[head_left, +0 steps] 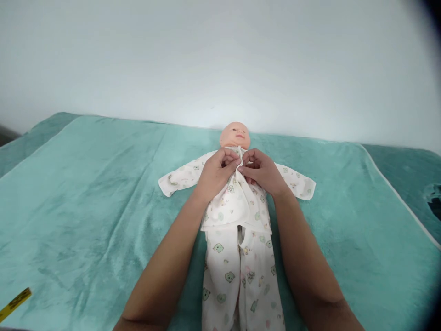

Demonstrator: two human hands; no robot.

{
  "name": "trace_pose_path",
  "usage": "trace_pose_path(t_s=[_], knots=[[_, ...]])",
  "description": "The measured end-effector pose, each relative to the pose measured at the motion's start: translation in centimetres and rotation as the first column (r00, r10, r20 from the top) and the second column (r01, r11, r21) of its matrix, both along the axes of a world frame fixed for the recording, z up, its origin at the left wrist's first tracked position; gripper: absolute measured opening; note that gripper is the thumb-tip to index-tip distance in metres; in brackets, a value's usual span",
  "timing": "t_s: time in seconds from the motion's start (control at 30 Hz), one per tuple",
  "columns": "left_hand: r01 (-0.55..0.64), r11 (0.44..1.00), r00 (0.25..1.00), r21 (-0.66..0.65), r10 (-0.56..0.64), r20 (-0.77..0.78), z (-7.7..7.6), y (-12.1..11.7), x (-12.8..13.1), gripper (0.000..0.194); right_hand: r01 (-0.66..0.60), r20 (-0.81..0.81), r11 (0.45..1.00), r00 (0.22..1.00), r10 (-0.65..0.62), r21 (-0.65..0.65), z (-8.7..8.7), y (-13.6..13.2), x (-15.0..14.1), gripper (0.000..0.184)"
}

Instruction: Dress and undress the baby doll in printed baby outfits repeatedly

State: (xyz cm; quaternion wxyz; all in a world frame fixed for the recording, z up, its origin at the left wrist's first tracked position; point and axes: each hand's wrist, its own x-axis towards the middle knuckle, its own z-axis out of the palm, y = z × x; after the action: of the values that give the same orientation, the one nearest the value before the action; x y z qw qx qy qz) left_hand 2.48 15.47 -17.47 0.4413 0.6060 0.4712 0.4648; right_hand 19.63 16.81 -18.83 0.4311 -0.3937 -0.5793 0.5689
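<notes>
A baby doll (234, 134) lies on its back, dressed in a white printed baby shirt (225, 207) and matching trousers (222, 271). Its sleeves spread out to both sides. At the upper chest, my left hand (220, 170) pinches the shirt's front edge between thumb and fingers. Close beside it, my right hand (260, 170) pinches the same front opening from the other side. Between my fingertips the fabric is drawn up into a raised fold. Any fastener there is hidden by my fingers. Lower down, the shirt front hangs loosely over the trouser waist.
Under the doll is a green plush blanket (103, 197) with soft creases and a pale edge on the right. A white wall (206, 59) rises behind it. A yellow and black strip (15, 304) shows at the lower left, and a dark patch (434, 200) at the far right.
</notes>
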Motion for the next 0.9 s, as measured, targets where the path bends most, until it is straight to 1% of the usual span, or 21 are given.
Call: trace_pose_path(t_s=[0.07, 0.17, 0.23, 0.3, 0.37, 0.43, 0.5, 0.53, 0.6, 0.63, 0.67, 0.7, 0.73, 0.77, 0.8, 0.83, 0.9], knots=[[0.011, 1.0, 1.0, 0.006, -0.011, -0.008, 0.1, -0.1, 0.0, 0.013, 0.018, 0.026, 0.999, 0.999, -0.019, 0.029, 0.3, -0.2, -0.2, 0.03], [0.015, 1.0, 1.0, 0.02, -0.015, 0.011, 0.0, -0.3, 0.1, 0.015, 0.013, 0.039, 0.998, 0.999, -0.015, 0.059, 0.5, -0.3, -0.4, 0.027], [0.003, 1.0, 1.0, 0.031, -0.004, 0.027, -0.1, -0.2, 0.1, 0.015, -0.002, 0.04, 0.999, 0.999, 0.0, 0.055, 0.5, -0.4, -0.3, 0.026], [0.017, 1.0, 0.997, 0.024, -0.019, 0.071, -0.3, -0.1, -0.1, 0.015, -0.021, 0.034, 0.999, 0.999, 0.02, 0.037, 0.4, -0.3, 0.0, 0.026], [0.055, 0.999, 0.99, 0.002, -0.054, 0.129, -0.5, 0.1, -0.2, 0.018, -0.036, 0.009, 0.999, 0.999, 0.036, 0.022, 0.3, -0.2, 0.1, 0.027], [0.067, 0.998, 0.988, -0.008, -0.065, 0.141, -0.7, 0.3, -0.3, 0.02, -0.03, -0.051, 0.999, 0.998, 0.03, 0.012, 0.1, 0.1, 0.2, 0.029], [0.01, 0.999, 0.998, 0.032, -0.012, 0.069, -0.9, 0.4, -0.4, 0.023, 0.011, -0.115, 1.0, 0.993, -0.013, -0.016, -0.3, 0.5, 0.1, 0.035], [-0.031, 0.997, 0.999, 0.073, 0.031, 0.013, -1.0, 0.5, -0.4, 0.026, 0.053, -0.134, 0.998, 0.989, -0.057, -0.034, -0.5, 0.6, 0.0, 0.037], [-0.083, 0.984, 0.991, 0.159, 0.099, -0.092, -1.2, 0.7, -0.4, 0.034, 0.194, -0.114, 0.98, 0.974, -0.198, -0.04, -1.0, 1.0, -0.3, 0.036], [-0.085, 0.979, 0.985, 0.187, 0.111, -0.131, -1.3, 0.7, -0.3, 0.036, 0.286, -0.08, 0.958, 0.955, -0.286, -0.012, -1.1, 1.1, -0.5, 0.032], [-0.078, 0.976, 0.981, 0.202, 0.112, -0.16, -1.4, 0.8, -0.3, 0.038, 0.375, -0.037, 0.926, 0.927, -0.374, 0.044, -1.2, 1.1, -0.7, 0.028], [-0.068, 0.976, 0.977, 0.208, 0.108, -0.184, -1.4, 0.9, -0.3, 0.037, 0.445, 0.009, 0.887, 0.893, -0.449, 0.124, -1.3, 1.1, -0.9, 0.024], [-0.061, 0.975, 0.974, 0.215, 0.105, -0.203, -1.4, 1.1, -0.3, 0.034, 0.481, 0.053, 0.85, 0.863, -0.502, 0.213, -1.3, 1.1, -1.1, 0.022], [-0.055, 0.974, 0.97, 0.221, 0.105, -0.219, -1.4, 1.2, -0.2, 0.032, 0.485, 0.092, 0.823, 0.843, -0.53, 0.295, -1.3, 1.1, -1.2, 0.021], [-0.055, 0.972, 0.967, 0.23, 0.109, -0.23, -1.3, 1.4, -0.2, 0.029, 0.465, 0.126, 0.81, 0.835, -0.535, 0.357, -1.3, 1.1, -1.3, 0.022], [-0.059, 0.97, 0.964, 0.236, 0.117, -0.238, -1.1, 1.6, -0.1, 0.026, 0.433, 0.155, 0.812, 0.839, -0.522, 0.392, -1.2, 1.0, -1.3, 0.023], [-0.072, 0.971, 0.96, 0.226, 0.129, -0.247, -0.8, 2.1, 0.1, 0.024, 0.37, 0.199, 0.842, 0.86, -0.47, 0.392, -1.2, 1.1, -1.3, 0.026]])
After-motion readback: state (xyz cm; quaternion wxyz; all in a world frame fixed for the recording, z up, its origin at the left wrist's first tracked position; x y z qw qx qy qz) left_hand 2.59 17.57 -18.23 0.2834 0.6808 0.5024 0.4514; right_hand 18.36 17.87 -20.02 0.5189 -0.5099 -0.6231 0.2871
